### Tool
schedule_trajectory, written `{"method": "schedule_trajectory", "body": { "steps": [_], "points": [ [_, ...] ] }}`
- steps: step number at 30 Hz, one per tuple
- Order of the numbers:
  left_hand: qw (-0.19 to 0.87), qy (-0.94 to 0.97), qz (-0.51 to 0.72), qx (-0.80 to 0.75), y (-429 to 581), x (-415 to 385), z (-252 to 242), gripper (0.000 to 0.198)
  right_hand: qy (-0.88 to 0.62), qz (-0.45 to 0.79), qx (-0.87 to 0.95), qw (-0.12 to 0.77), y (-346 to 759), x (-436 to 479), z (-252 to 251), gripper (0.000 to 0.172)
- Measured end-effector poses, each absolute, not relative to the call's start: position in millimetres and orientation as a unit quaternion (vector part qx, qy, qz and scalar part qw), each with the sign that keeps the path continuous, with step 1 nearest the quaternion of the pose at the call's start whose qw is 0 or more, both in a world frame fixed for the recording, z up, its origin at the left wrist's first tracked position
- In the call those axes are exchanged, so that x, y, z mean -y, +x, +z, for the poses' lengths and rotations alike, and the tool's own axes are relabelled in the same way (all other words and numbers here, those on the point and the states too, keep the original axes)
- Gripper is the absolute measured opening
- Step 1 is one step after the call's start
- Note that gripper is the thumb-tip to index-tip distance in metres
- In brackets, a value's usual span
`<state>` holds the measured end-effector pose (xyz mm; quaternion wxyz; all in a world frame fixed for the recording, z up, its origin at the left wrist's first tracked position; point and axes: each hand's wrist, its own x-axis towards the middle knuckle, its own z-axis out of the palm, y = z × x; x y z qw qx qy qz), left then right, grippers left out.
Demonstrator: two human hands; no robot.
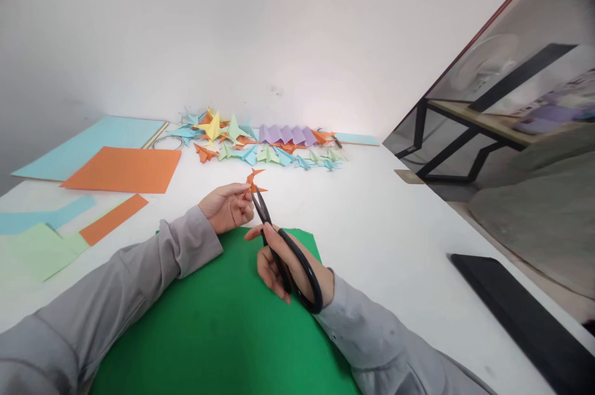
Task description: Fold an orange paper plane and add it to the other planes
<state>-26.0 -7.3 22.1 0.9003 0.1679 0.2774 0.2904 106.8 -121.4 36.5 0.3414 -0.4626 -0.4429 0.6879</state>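
Stretching forward from the lower left with the left arm in a long, creased grey cloth sleeve (pixel 134 283), and from the lower right with the right arm in a matching grey cloth sleeve (pixel 381 333). Holding out the bare left hand (pixel 227 208) farther forward, thumb and fingertips pinched, lower fingers curled. Gripping with the bare right hand (pixel 288 268), index finger (pixel 253 232) pointing left, lower fingers bent. Holding both wrists raised, 2 hands near each other.
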Motion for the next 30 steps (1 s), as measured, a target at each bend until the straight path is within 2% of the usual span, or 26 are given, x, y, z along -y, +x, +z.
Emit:
{"method": "schedule_trajectory", "body": {
  "steps": [9,18,30],
  "points": [
    [0.875,0.220,0.311,-0.298,-22.8,9.3,22.5,0.008,-0.483,0.673,0.444,0.342,109.3,121.0,36.6,0.066],
    [0.841,0.277,0.353,-0.301,-21.7,10.4,21.6,0.003,-0.505,0.669,0.441,0.322,112.0,121.4,38.5,0.064],
    [0.815,0.344,0.364,-0.292,-21.5,13.4,18.6,0.015,-0.516,0.668,0.430,0.320,112.2,121.9,39.0,0.067]
  ]
}}
